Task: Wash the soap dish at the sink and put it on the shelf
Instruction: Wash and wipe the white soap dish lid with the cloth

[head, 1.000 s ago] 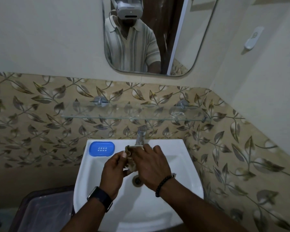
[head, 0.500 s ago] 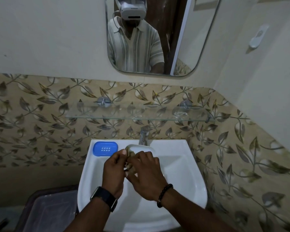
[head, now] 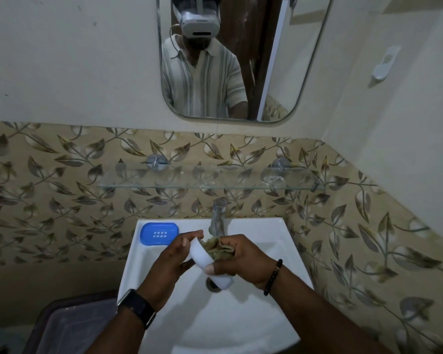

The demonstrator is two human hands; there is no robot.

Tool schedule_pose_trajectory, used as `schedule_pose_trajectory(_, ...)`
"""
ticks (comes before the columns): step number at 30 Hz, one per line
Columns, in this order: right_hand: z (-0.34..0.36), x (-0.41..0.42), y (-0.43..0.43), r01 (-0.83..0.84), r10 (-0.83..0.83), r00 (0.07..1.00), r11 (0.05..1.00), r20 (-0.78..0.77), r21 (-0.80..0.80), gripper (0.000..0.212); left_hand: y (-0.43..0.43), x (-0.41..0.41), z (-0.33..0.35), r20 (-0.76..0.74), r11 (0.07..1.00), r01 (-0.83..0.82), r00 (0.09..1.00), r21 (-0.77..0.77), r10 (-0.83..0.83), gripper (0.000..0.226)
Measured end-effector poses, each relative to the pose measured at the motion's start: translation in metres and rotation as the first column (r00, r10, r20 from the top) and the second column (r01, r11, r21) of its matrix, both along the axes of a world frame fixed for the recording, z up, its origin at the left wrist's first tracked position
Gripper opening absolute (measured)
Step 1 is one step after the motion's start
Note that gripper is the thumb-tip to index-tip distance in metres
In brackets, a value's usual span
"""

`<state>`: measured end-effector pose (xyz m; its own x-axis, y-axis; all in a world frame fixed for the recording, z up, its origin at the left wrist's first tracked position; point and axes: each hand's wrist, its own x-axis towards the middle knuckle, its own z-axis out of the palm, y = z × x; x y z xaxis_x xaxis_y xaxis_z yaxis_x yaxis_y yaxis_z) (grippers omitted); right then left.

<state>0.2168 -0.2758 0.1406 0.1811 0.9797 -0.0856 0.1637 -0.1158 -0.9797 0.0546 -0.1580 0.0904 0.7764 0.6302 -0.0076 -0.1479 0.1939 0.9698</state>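
1. In the lower middle of the frame we see both hands meeting over the basin of the white sink (head: 279,233), just in front of the chrome tap (head: 217,215).
2. The left hand (head: 172,261) grips the white soap dish (head: 202,259), with its fingers curled round the dish's upper end and its thumb below.
3. The dish is held on edge, running from upper left to lower right, and its lower end hangs above the drain (head: 212,287).
4. The right hand (head: 243,261) is clenched round a crumpled olive-brown cloth (head: 216,247), which presses against the far face of the dish. The right thumb lies on the dish's near face.
5. We cannot tell whether water runs from the tap.
6. A blue perforated soap tray (head: 159,233) lies flat on the sink's rim at the back left corner, apart from both hands.
7. Above the tap, a glass shelf (head: 164,182) spans the leaf-patterned tiles.
8. A mirror (head: 287,60) hangs at the top centre of the frame, and a white wall hook (head: 384,63) sits at upper right.
9. A dark smartwatch (head: 136,306) circles the left wrist and a bead bracelet (head: 273,277) the right.
10. A plastic bin (head: 72,328) stands at lower left, beside the sink.
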Motion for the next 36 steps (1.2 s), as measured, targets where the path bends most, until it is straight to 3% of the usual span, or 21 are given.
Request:
schedule_pose_trajectory(4,0.006,0.009,0.001,0.085,-0.071,0.982,0.994,-0.178,0.074,0.038,0.011,-0.002,0.005,0.086,1.000,0.011,0.996,-0.027,-0.009,0.072)
schedule_pose_trajectory(6,0.005,0.012,0.005,0.232,-0.209,0.958,0.967,-0.198,0.103,0.035,0.011,0.001,0.009,0.111,0.997,0.015,0.994,-0.077,-0.007,0.061)
schedule_pose_trajectory(8,0.002,0.012,0.009,0.441,-0.422,0.895,0.886,-0.143,0.143,0.023,0.007,0.004,0.013,0.087,0.994,0.019,0.996,-0.106,-0.010,0.046)
schedule_pose_trajectory(10,-0.002,0.010,0.011,0.562,-0.587,0.808,0.794,0.052,0.229,0.017,0.001,0.008,0.016,0.055,0.993,0.008,0.998,-0.122,-0.001,0.038)
schedule_pose_trajectory(13,-0.010,-0.010,0.009,0.442,-0.601,0.716,0.784,0.355,0.437,0.022,-0.005,0.015,0.020,0.098,0.976,-0.052,0.992,-0.211,0.074,0.029)
schedule_pose_trajectory(17,-0.017,-0.027,0.000,0.279,-0.584,0.705,0.750,0.402,0.600,0.044,-0.004,0.012,0.021,0.159,0.973,-0.031,0.985,-0.230,0.069,0.035)
schedule_pose_trajectory(21,-0.008,-0.012,-0.012,0.059,-0.496,0.758,0.700,0.424,0.712,0.040,-0.003,0.009,0.022,0.242,0.976,0.068,0.970,-0.208,-0.016,0.035)
schedule_pose_trajectory(25,-0.005,-0.009,-0.010,-0.118,-0.530,0.634,0.653,0.563,0.748,0.030,-0.008,0.017,0.029,0.266,0.991,0.093,0.962,-0.093,-0.066,0.045)
schedule_pose_trajectory(27,-0.005,-0.009,-0.006,-0.120,-0.559,0.569,0.669,0.603,0.734,0.030,-0.011,0.021,0.033,0.275,0.996,0.080,0.959,-0.050,-0.063,0.042)
schedule_pose_trajectory(31,-0.004,-0.004,-0.005,0.189,-0.581,0.672,0.735,0.460,0.652,0.033,-0.015,0.022,0.037,0.337,0.981,0.028,0.941,-0.190,0.038,0.035)
schedule_pose_trajectory(34,-0.011,-0.006,-0.011,0.481,-0.557,0.829,0.757,0.050,0.443,0.027,-0.016,0.019,0.038,0.403,0.960,-0.007,0.907,-0.281,0.124,0.018)
schedule_pose_trajectory(36,-0.014,-0.008,-0.014,0.553,-0.488,0.831,0.776,-0.266,0.303,0.023,-0.019,0.019,0.040,0.441,0.954,0.012,0.888,-0.299,0.128,0.016)
